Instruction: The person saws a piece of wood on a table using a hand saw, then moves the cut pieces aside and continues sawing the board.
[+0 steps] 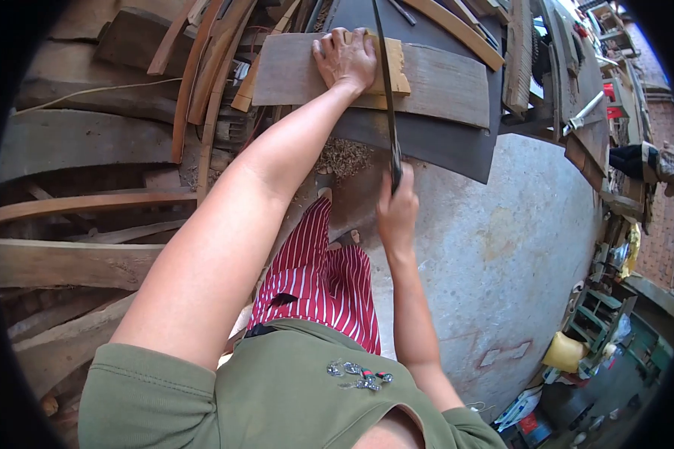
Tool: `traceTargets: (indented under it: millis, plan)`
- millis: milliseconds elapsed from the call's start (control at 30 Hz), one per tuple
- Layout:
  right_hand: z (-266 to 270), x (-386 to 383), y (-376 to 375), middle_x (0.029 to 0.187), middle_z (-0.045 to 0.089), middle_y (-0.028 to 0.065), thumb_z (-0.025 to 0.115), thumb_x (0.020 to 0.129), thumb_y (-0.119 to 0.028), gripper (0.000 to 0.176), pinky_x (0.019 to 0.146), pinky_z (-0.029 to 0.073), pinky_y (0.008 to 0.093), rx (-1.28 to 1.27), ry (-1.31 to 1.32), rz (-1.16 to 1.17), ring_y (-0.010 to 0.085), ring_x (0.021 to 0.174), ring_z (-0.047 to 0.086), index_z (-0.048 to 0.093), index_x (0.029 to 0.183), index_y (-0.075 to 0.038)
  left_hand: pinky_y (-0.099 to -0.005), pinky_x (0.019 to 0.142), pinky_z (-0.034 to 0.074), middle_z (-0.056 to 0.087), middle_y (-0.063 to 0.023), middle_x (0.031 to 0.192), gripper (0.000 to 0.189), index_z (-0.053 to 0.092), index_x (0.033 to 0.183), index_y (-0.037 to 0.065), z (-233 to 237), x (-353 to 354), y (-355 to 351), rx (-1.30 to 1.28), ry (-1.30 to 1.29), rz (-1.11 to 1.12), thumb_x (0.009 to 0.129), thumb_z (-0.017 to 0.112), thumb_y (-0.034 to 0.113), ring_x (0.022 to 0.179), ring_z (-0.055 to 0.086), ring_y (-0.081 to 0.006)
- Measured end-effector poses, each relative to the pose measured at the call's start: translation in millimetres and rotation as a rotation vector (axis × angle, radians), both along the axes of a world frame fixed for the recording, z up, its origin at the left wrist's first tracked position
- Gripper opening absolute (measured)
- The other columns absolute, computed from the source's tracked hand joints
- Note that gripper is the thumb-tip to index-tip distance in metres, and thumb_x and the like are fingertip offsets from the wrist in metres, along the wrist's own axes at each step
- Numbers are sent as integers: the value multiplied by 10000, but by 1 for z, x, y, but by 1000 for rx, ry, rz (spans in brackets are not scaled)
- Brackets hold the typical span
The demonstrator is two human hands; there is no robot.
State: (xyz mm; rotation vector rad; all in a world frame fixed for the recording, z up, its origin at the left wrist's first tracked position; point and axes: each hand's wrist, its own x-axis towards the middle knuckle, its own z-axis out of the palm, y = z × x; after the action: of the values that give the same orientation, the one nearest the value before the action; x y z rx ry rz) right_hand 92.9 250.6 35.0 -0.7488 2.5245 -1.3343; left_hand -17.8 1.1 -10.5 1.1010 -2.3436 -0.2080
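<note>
A hand saw point(389, 93) with a long, dark, narrow blade runs away from me, its far end past the top of the view. My right hand point(398, 200) is closed around its handle. The blade crosses a pale yellow wood block point(398, 69) lying on a wide brown board point(449, 84). Left of the blade, my left hand point(346, 60) bears down on the block and board, its fingers bent toward the far edge. Part of the block is hidden under this hand.
Beneath the board is a dark flat panel point(457, 157). Curved timber strips point(191, 90) and planks point(75, 262) crowd the left side. Wood shavings point(344, 159) lie below the panel. Concrete floor point(517, 247) extends right, with a yellow container point(564, 352) farther along.
</note>
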Motion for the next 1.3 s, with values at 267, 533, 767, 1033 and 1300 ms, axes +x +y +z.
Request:
traceTargets:
  millis: [267,533,767,1033,1300]
  plan:
    - [2,28,32,807,653,270,534,986,-98,195,560,496,520,10,12,4,475,762,651,496,1163,-27,-494,1163,160,477,-58,1283,369,589,1272,278,7,4,2,58,-19,-5,983,432,445,1286,385,-273]
    - [-7,-19,-17,807,657,273,528,995,-135,183,558,500,529,-4,55,1,475,757,647,486,1136,-26,-497,1166,146,475,-68,1259,360,581,1273,271,2,0,1,58,6,-5,975,445,422,1262,397,-264]
    - [12,44,56,829,635,285,518,1007,-132,193,585,471,500,56,-45,-13,493,818,633,501,1163,-20,-499,1155,177,487,-56,1257,358,587,1260,287,8,2,2,32,-33,13,987,428,455,1273,395,-268]
    - [-4,-33,-43,828,665,277,532,989,-117,189,576,508,526,91,36,-12,478,772,648,493,1154,-33,-513,1155,169,479,-55,1264,369,580,1276,276,7,3,-1,43,-32,1,987,423,444,1281,388,-264]
    - [13,54,65,828,668,255,539,984,-92,224,546,509,497,55,35,14,452,763,673,491,1198,-43,-500,1166,159,474,-58,1277,371,572,1287,284,14,6,3,42,-63,35,996,412,450,1289,389,-267]
